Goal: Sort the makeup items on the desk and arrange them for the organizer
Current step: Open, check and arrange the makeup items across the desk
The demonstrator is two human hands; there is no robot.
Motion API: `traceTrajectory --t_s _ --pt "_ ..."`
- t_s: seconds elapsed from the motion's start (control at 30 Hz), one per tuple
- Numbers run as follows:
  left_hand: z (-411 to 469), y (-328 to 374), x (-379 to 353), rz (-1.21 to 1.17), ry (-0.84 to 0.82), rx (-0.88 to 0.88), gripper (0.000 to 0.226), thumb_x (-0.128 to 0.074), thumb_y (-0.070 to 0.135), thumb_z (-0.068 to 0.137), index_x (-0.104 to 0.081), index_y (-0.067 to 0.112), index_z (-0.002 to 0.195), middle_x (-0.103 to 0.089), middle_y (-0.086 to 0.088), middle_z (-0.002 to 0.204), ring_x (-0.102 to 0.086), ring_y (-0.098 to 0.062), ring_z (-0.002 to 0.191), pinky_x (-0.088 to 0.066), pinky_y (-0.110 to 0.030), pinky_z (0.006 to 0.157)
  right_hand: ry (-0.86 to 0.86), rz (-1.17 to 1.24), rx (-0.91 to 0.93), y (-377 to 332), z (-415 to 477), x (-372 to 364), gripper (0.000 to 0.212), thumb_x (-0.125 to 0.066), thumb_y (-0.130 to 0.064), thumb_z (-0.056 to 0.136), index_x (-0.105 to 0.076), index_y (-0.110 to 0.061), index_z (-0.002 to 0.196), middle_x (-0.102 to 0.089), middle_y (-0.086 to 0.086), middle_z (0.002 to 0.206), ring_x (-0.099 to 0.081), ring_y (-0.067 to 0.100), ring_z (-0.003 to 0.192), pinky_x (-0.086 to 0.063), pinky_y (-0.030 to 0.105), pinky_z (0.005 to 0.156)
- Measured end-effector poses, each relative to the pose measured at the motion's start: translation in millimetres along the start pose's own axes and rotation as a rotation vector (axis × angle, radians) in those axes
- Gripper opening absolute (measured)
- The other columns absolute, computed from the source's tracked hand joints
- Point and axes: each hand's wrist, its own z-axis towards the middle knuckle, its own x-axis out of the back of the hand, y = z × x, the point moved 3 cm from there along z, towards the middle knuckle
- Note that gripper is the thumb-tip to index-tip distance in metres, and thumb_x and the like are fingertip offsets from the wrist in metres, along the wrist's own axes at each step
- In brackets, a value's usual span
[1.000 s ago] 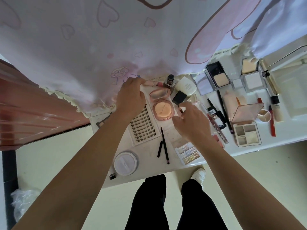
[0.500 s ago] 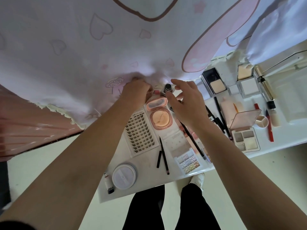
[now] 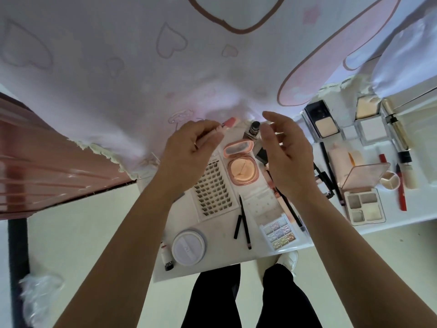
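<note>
My left hand (image 3: 189, 147) pinches a thin pink-capped lip stick (image 3: 229, 122) above the far left of the white desk (image 3: 220, 261). My right hand (image 3: 286, 152) hovers open just right of it, over an open pink round compact (image 3: 241, 170) and a small dark-capped bottle (image 3: 255, 128). Below my left hand lies a tray of false lashes (image 3: 214, 192). Two black pencils (image 3: 243, 223) and a glitter eyeshadow palette (image 3: 280, 233) lie nearer me.
A round white puff case (image 3: 188, 246) and a small tube (image 3: 166, 256) sit at the front left. To the right lie a four-pan palette (image 3: 364, 207), powder compacts (image 3: 324, 125), pens and a brush (image 3: 405, 166). A pink-printed curtain (image 3: 165, 67) hangs over the desk's far edge.
My left hand has lifted the pink-capped stick off the desk's far edge. My right hand rose from the near items and now hovers open beside it.
</note>
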Motion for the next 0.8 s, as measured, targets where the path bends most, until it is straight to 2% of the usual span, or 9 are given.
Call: traceTrajectory --t_s 0.1,0.17,0.27,0.43,0.53,0.63,0.7,0.8 --pt "-23 4 0 -0.049 -0.045 -0.046 0.024 -0.067 0.029 0.094 -0.071 0.024 0.116 -0.065 0.009 0.095 -0.060 -0.002 0.079 -0.045 -0.012 0.070 -0.224 0.239 -0.101 -13 -10 -5 0.026 -0.054 -0.028 0.101 -0.070 -0.009 0.109 -0.071 -0.012 0.075 -0.065 -0.001 0.068 -0.047 0.013 0.062" --pt "-39 4 -4 -0.119 -0.053 -0.018 0.023 -0.072 0.026 0.089 -0.072 0.023 0.112 -0.068 0.006 0.093 -0.064 -0.010 0.081 -0.052 -0.021 0.072 -0.300 0.223 -0.128 -14 -20 -6 0.025 -0.060 -0.037 0.094 -0.074 -0.016 0.094 -0.070 -0.003 0.071 -0.062 0.004 0.062 -0.047 0.017 0.060" --pt "-55 -1 -11 -0.365 -0.009 0.130 0.018 -0.080 0.020 0.082 -0.070 0.022 0.096 -0.072 0.001 0.087 -0.068 -0.026 0.080 -0.059 -0.037 0.076 -0.337 0.355 -0.226 -5 -32 -3 0.020 -0.066 -0.032 0.091 -0.074 -0.019 0.078 -0.067 0.005 0.069 -0.058 0.009 0.061 -0.047 0.019 0.060" --pt "-98 -4 -37 -0.726 0.140 0.355 0.022 -0.076 0.016 0.078 -0.072 0.007 0.098 -0.069 -0.008 0.073 -0.060 -0.014 0.062 -0.053 -0.022 0.064 -0.426 0.482 -0.372 20 -63 11 0.028 -0.068 -0.034 0.085 -0.075 -0.008 0.091 -0.069 0.007 0.077 -0.059 0.017 0.069 -0.047 0.027 0.066" --pt "-128 -7 -62 -0.855 0.170 0.506 0.032 -0.075 0.022 0.080 -0.073 0.001 0.104 -0.071 -0.018 0.086 -0.060 -0.017 0.068 -0.052 -0.026 0.068 -0.446 0.388 -0.337 25 -85 22 0.026 -0.066 -0.034 0.086 -0.077 -0.013 0.097 -0.072 0.007 0.079 -0.062 0.016 0.070 -0.050 0.026 0.067" --pt "-151 -6 -83 -0.959 0.144 0.622 0.037 -0.072 0.027 0.082 -0.072 0.000 0.106 -0.071 -0.013 0.091 -0.057 -0.017 0.074 -0.051 -0.030 0.075 -0.452 0.317 -0.290 28 -103 36 0.025 -0.066 -0.036 0.085 -0.077 -0.018 0.099 -0.074 0.007 0.081 -0.065 0.014 0.071 -0.052 0.028 0.068" --pt "-162 1 -90 -0.872 0.150 0.602 0.031 -0.070 0.031 0.085 -0.073 0.005 0.103 -0.068 -0.008 0.086 -0.054 -0.016 0.074 -0.049 -0.030 0.076 -0.453 0.341 -0.322 31 -114 46 0.025 -0.066 -0.034 0.086 -0.076 -0.017 0.101 -0.074 0.005 0.081 -0.065 0.013 0.072 -0.052 0.027 0.068" --pt "-174 21 -92 -0.519 0.188 0.459 0.016 -0.063 0.031 0.095 -0.069 0.016 0.094 -0.059 -0.003 0.072 -0.048 -0.014 0.067 -0.044 -0.028 0.067 -0.453 0.446 -0.440 33 -131 58 0.024 -0.067 -0.033 0.089 -0.074 -0.011 0.098 -0.071 0.008 0.080 -0.062 0.016 0.070 -0.049 0.028 0.067"
